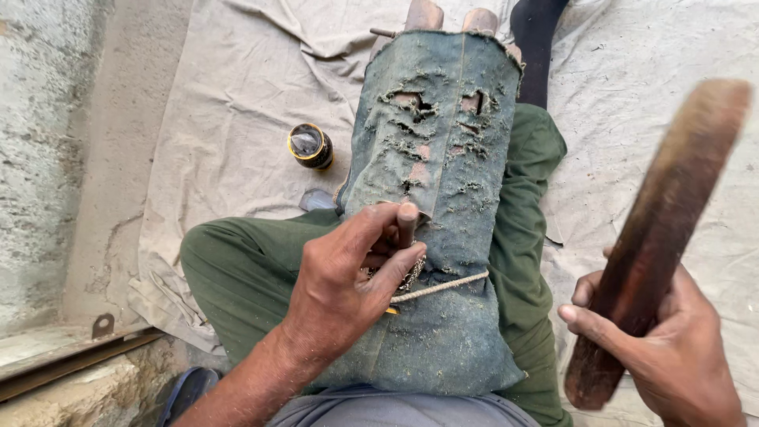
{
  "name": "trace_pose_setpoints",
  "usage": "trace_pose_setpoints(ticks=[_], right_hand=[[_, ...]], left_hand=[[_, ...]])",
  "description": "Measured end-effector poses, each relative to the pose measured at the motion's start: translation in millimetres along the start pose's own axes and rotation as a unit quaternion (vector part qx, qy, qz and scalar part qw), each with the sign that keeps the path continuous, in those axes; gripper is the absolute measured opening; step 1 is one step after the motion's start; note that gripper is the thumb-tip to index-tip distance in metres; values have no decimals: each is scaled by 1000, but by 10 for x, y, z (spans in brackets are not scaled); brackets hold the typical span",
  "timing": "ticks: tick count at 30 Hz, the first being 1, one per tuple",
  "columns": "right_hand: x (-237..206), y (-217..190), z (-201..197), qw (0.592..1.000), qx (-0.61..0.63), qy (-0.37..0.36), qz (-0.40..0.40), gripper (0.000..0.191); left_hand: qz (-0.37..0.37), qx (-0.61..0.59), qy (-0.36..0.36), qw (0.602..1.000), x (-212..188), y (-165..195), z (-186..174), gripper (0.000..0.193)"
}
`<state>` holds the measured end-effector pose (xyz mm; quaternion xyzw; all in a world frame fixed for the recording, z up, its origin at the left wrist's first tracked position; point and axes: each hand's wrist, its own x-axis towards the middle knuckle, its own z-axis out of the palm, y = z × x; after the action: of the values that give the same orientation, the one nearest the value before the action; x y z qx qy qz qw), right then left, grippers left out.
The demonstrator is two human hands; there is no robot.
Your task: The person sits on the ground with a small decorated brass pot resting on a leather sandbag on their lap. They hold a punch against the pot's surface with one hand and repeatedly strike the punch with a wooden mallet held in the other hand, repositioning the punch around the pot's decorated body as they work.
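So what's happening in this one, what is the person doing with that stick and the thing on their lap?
A person sits on a pale cloth spread on the ground, with a worn, torn piece of blue denim draped over the lap. The left hand pinches a small upright tool against the denim, next to a bit of chain and a cord. The right hand grips a dark wooden stick, raised and blurred. A small round tin stands on the cloth.
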<state>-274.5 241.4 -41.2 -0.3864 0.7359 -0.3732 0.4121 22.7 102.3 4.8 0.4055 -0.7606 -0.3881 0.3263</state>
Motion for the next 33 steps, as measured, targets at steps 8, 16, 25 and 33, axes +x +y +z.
trace_pose_setpoints(ticks=[8,16,25,33], right_hand=[[5,-403,-58,992,-52,-26,-108,69],[25,-711,-145,914,-381,0,-138,67],[103,-975,-156,837,-506,-32,-204,64],[59,-951,-229,869,-431,12,-242,55]], left_hand=[[21,76,52,996,-82,15,183,34],[11,132,45,990,-48,148,287,41],[21,177,49,983,-69,122,350,41],[32,172,58,983,-64,145,340,38]])
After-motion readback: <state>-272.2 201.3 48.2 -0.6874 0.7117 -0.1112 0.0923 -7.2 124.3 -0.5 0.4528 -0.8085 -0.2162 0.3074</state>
